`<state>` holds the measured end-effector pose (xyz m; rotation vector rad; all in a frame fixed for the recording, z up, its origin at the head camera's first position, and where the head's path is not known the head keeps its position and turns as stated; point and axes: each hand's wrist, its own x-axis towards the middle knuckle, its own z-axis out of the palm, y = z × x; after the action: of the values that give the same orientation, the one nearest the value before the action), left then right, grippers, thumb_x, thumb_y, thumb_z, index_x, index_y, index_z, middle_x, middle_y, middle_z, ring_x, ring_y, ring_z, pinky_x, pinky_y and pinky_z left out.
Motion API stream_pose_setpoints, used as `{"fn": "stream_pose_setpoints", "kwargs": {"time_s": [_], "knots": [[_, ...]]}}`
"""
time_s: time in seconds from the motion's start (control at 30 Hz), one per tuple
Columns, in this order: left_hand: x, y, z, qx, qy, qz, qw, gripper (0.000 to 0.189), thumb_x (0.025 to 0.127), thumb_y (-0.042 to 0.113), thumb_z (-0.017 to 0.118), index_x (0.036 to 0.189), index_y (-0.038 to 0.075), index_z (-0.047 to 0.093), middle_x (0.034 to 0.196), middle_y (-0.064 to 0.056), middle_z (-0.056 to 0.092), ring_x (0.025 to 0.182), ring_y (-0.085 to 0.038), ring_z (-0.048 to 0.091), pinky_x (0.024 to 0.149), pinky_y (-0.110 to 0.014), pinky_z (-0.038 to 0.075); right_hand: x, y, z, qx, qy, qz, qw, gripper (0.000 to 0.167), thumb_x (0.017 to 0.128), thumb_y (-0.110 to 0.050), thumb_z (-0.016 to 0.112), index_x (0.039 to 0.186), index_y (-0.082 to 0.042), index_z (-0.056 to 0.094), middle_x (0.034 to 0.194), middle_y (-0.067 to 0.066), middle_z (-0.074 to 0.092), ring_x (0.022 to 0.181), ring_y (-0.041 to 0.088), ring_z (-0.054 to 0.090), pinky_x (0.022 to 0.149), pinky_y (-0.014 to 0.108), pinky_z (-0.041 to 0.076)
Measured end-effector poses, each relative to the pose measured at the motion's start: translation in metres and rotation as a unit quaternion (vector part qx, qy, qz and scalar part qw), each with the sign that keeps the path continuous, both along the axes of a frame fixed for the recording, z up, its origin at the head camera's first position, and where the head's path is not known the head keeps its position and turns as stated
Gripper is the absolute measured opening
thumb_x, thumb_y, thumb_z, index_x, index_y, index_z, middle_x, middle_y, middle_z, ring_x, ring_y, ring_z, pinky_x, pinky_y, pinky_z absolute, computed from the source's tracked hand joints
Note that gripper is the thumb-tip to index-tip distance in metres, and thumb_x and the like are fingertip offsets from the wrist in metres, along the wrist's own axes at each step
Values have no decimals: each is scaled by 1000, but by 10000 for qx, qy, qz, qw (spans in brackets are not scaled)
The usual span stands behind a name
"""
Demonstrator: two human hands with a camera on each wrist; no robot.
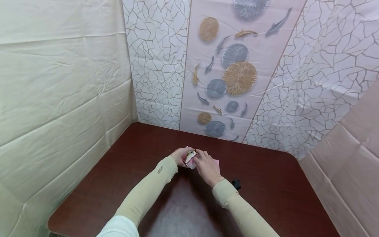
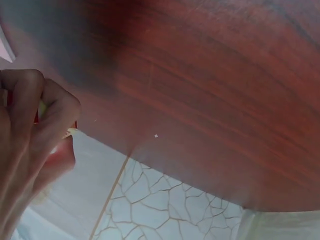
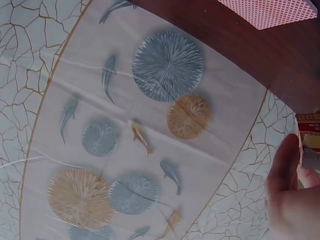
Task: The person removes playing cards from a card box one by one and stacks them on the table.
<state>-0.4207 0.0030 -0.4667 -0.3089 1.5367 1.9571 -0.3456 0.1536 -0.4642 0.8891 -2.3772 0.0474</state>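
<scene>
A small printed packet (image 1: 191,155) is being held up between two hands above the worktop (image 1: 272,184), near its far half. It is being grasped on one side by the left hand (image 1: 180,156), whose fingers are being kept bent around it; on the other side it is being pinched by the right hand (image 1: 208,167) — red and yellow print is being shown on the packet in the right wrist view. Just beyond the right hand, a pink-and-white patterned piece (image 3: 272,12) is being partly hidden in the head view. Beside the right sleeve (image 1: 226,194), a small black object (image 1: 236,184) is being supported by the worktop — its exact kind cannot be told.
</scene>
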Motion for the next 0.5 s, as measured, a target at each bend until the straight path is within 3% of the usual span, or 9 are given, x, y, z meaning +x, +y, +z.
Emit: {"fn": "stream_pose_setpoints", "kwargs": {"time_s": [0.1, 0.23, 0.33, 0.5], "knots": [[9, -4, 7, 173, -36, 779, 9968, 42, 96, 27, 54, 128, 2, 47, 95, -9, 59, 77, -17, 59, 78, -36, 55, 0, 1, -2, -183, 139, 159, 9996, 8, 86, -8, 67, 93, -10, 66, 125, 16, 59, 103, 29, 61, 80, 38, 57], [13, -9, 8, 294, 15, 1617, 9864, 75, 93, 25, 59, 149, 10, 11, 103, -11, 53, 78, -16, 57, 77, -35, 55, 1, 0, -2, -313, 222, 294, 9988, 16, 82, -9, 68, 97, -7, 63, 121, 14, 61, 99, 27, 62, 78, 38, 57], [14, -9, 8, 285, 56, 1880, 9817, 90, 92, 24, 60, 151, 14, -7, 106, -11, 51, 78, -16, 56, 82, -37, 55, 1, -3, -1, -290, 146, 285, 9991, 24, 80, -18, 70, 99, -5, 62, 118, 13, 62, 97, 27, 60, 79, 39, 56], [14, -6, 9, 303, 95, 2040, 9785, 92, 92, 23, 61, 151, 12, -8, 110, -12, 49, 81, -17, 57, 97, -43, 52, 0, -8, 0, -85, -44, -29, 10000, 44, 83, -41, 71, 101, -3, 59, 113, 12, 61, 98, 27, 57, 82, 39, 53]]}}
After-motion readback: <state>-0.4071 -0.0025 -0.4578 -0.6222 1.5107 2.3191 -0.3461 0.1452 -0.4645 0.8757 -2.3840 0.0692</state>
